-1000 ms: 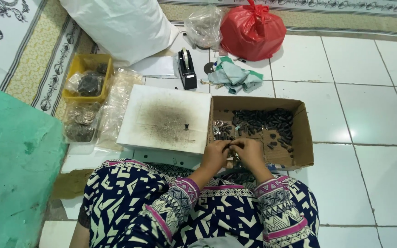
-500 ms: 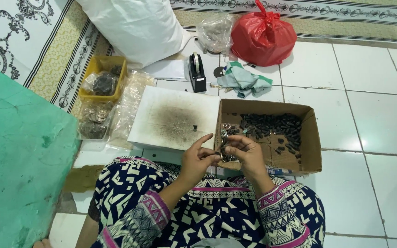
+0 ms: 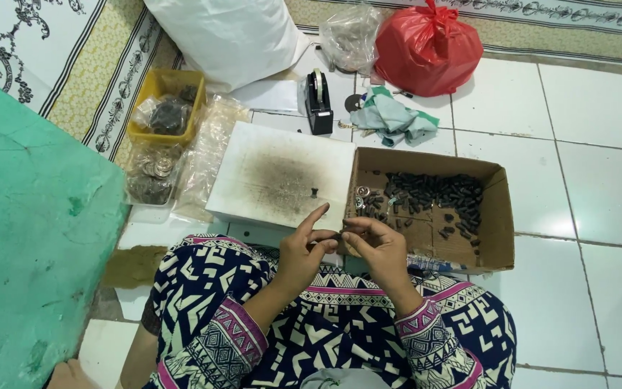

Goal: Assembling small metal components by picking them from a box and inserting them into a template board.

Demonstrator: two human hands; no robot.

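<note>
My left hand and my right hand meet over my lap, fingertips pinched together on a small dark part between them. Just beyond them lies a white board with a dark smudge and one small dark piece on it. To its right stands an open cardboard box holding several small dark cylindrical parts and a few metal rings.
A yellow tray with bagged parts, clear plastic bags, a tape dispenser, a crumpled green cloth, a red bag and a white sack lie beyond. A green surface fills the left.
Both hands have drawn back from the box's near corner toward my lap, still pinched together on the small part. The view has shifted.
</note>
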